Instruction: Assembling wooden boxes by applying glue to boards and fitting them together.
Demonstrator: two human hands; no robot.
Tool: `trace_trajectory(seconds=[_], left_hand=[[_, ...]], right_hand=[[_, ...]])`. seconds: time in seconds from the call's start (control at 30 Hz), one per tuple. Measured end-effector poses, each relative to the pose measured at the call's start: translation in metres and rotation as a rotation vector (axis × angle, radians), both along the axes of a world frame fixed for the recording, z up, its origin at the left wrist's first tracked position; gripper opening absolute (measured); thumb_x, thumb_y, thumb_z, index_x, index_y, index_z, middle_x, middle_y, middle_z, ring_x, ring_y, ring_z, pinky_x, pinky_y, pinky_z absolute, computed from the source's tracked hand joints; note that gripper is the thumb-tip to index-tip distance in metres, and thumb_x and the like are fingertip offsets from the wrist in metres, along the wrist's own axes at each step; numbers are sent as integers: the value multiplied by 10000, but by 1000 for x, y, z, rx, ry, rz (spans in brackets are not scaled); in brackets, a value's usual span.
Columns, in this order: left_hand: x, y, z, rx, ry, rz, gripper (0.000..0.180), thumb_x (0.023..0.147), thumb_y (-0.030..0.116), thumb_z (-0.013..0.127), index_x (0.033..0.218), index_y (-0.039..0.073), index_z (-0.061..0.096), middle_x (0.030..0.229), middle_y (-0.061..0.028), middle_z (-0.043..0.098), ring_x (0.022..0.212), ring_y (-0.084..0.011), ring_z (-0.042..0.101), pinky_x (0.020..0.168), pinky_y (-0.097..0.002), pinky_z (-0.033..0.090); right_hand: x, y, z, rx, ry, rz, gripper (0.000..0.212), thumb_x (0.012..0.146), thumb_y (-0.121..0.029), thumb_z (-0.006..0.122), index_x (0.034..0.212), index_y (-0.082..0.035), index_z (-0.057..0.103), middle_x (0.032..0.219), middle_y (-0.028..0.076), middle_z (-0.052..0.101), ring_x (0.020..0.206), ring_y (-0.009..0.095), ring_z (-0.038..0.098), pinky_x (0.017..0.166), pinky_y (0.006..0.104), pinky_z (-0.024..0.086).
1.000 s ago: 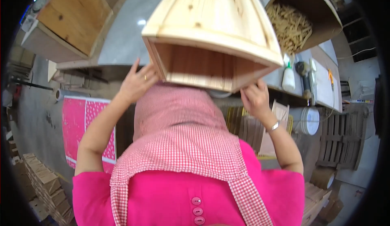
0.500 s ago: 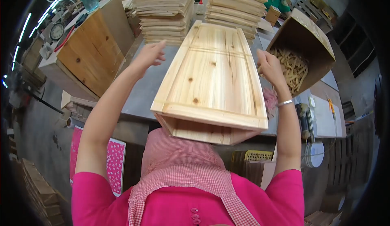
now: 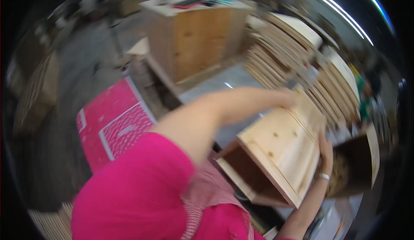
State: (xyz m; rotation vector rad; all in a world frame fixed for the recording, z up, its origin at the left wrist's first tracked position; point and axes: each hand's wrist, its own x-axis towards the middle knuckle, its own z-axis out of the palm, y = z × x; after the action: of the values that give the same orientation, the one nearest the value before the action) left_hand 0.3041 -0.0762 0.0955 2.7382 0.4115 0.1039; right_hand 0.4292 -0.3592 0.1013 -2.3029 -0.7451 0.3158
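A pale pine box lies on the grey worktable, its open end facing me and its knotty panelled face up. My left hand reaches across to the box's far left edge; motion blur smears its fingers, which seem to hook over that edge. Along the opposite side, my right hand grips the box with its fingers stretched along the wood, a silver bracelet on the wrist. Between the two hands, the box sits at a slant.
Stacked wooden panels rise behind the box. A cardboard carton with pale curled strips stands at the right. A wooden cabinet carries small items. Pink patterned sheet lies at the left. Another person in green is at the far right.
My view has swung left and tilted, with blur. Both hands, apart from the box before, are now on its sides. My left arm has crossed to the right over the table.
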Motion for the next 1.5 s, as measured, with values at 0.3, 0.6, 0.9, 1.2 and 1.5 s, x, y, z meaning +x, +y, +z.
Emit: trace_trajectory(seconds=[0.3, 0.6, 0.9, 1.2, 1.5], left_hand=[[-76, -28, 40, -507, -271, 278, 545, 875, 405, 638, 1041, -110, 706, 1112, -287, 699, 1042, -380, 701, 920, -447, 555], [-169, -38, 155, -255, -889, 109, 620, 863, 505, 637, 814, -112, 670, 896, -285, 688, 877, -415, 695, 802, -490, 555], [-170, -23, -23, -190, -1260, 343, 383, 899, 371, 710, 797, 10, 630, 753, -189, 582, 685, -387, 589, 593, -474, 451], [-157, -24, 16, -121, -1298, 158, 468, 984, 425, 620, 899, -35, 632, 800, -228, 579, 729, -401, 572, 653, -448, 457], [-164, -28, -24, -316, -1206, 117, 548, 1040, 476, 526, 995, -58, 639, 870, -96, 604, 815, -224, 565, 748, -369, 467]], right_hand=[[-56, -21, 28, 384, 16, 100, 481, 1036, -326, 583, 975, 141, 682, 863, 92, 689, 758, 135, 588, 681, 300, 488], [-142, -34, 137, 665, -504, -62, 551, 1040, -409, 565, 1264, 92, 620, 1192, 185, 676, 1016, 213, 638, 852, 360, 526], [-165, 29, -35, 592, -987, -4, 264, 945, -198, 589, 1038, 37, 665, 874, 238, 658, 753, 412, 645, 661, 484, 518], [-174, 10, 26, 763, -989, 29, 581, 921, -132, 670, 1383, 147, 455, 1027, 271, 703, 826, 407, 716, 719, 425, 573], [-170, 16, -18, 824, -960, -25, 619, 950, -248, 653, 1437, 84, 461, 1059, 237, 698, 754, 360, 697, 651, 398, 543]])
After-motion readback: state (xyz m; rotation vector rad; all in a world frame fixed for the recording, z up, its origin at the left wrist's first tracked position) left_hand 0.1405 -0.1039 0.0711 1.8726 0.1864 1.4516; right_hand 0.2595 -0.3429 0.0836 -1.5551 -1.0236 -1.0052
